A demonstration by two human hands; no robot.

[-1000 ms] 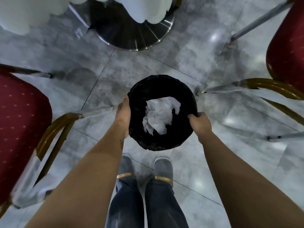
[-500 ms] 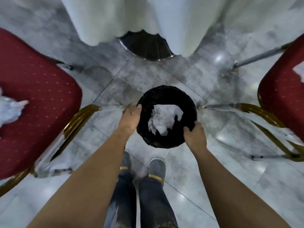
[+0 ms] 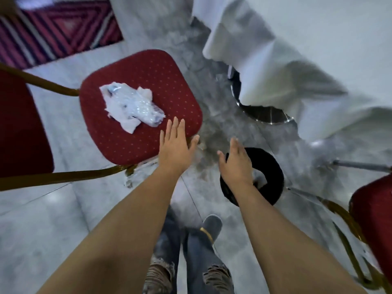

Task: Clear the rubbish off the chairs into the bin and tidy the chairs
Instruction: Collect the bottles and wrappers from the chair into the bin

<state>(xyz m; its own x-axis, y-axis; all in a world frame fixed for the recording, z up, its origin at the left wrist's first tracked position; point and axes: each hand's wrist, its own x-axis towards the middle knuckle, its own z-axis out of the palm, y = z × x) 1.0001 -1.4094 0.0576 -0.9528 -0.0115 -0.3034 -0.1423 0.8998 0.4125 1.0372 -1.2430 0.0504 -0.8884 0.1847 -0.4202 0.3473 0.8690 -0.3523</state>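
Red chair seat (image 3: 146, 81) carrying rubbish, two empty hands, black bin (image 3: 270, 177) on the floor.
Crumpled white tissue and a clear plastic wrapper (image 3: 131, 107) lie on the left of the gold-framed seat. The left hand (image 3: 175, 145) hovers over the seat's near corner, fingers straight and spread, gripping nothing. The right hand (image 3: 235, 164), fingers also straight and empty, is above the bin's left rim. The bin stands on grey marble tiles below a white tablecloth (image 3: 275, 60), with a second red chair (image 3: 373, 213) at far right.

"Any text or labels on your feed?"

"None I can read. The crumpled wrapper (image 3: 132, 107) on the red chair seat (image 3: 169, 81) shows bluish print, too blurred for me."
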